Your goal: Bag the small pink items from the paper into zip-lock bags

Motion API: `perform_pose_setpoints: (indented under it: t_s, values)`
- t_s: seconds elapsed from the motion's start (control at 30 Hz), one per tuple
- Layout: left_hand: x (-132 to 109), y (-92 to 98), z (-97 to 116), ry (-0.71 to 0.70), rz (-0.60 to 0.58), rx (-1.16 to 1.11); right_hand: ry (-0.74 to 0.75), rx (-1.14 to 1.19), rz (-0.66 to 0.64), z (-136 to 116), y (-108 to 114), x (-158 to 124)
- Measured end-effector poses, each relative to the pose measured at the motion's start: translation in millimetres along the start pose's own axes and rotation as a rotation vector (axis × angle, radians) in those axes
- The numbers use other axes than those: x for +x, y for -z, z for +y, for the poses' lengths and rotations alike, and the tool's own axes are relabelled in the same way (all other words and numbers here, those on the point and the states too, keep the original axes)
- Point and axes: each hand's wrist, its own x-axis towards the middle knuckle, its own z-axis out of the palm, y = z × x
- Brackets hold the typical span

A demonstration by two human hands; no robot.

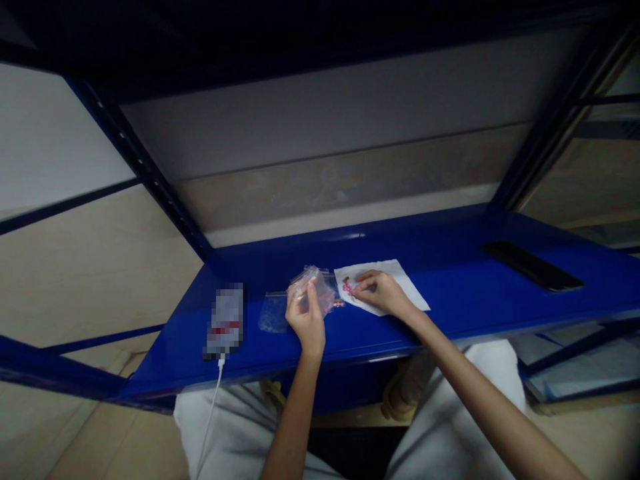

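Left hand: the left hand (306,325) is closed on a bunch of clear bags (324,293), its thumb laid over the plastic.
Right hand: the right hand (386,293) is over the white sheet (407,287), thumb and fingers drawn towards each other at the pink pieces (347,289); I cannot tell whether they grip one, as the view is dim and small there.
Pink pieces: on the sheet, at nine o'clock from the right hand.
Strays: a few more small pieces (339,303) show just off the sheet's edge, at two o'clock from the left hand.
Loose bag: one flat clear bag (272,315) lies on the blue shelf (440,233), at nine o'clock from the left hand.
Device: a blurred-out device (227,320) lies farther out at nine o'clock, a white cable (213,407) leaving its six o'clock end.
Black slab: a flat black slab (533,265) lies well apart, at three o'clock from the right hand.
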Motion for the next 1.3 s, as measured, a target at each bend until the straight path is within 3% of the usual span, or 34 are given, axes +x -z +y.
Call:
perform_pose_setpoints:
  t_s: [0.13,0.3,0.43,0.53,0.73,0.83,1.0,1.07,1.2,1.3]
  values:
    - [1,1.4,0,-0.054,0.002,0.024,-0.028,0.006,0.003,-1,0,1]
    - [1,2.2,7,-0.377,-0.061,0.127,-0.009,0.092,0.058,-12,12,-1]
    - [-2,1.4,10,-0.508,-0.119,0.184,0.037,0.289,0.243,-39,32,-8]
    - [-3,0.8,10,-0.542,-0.14,0.199,0.123,0.378,0.281,-64,43,-15]
    - [-6,0.9,12,-0.696,-0.204,0.247,0.255,0.116,0.284,-85,41,-24]
    - [-7,1.4,13,-0.712,-0.217,0.293,0.259,0.013,0.264,-82,35,-24]
    - [-5,0.8,11,-0.687,-0.26,0.335,0.21,0.05,0.287,-77,24,-16]
    - [-4,0.1,8,-0.679,-0.288,0.337,0.215,0.096,0.245,-77,21,-14]
    - [-3,-0.4,5,-0.648,-0.3,0.321,0.293,0.279,0.021,-78,24,-11]
    - [-2,0.8,6,-0.579,-0.227,0.274,0.219,0.406,0.062,-66,29,-8]
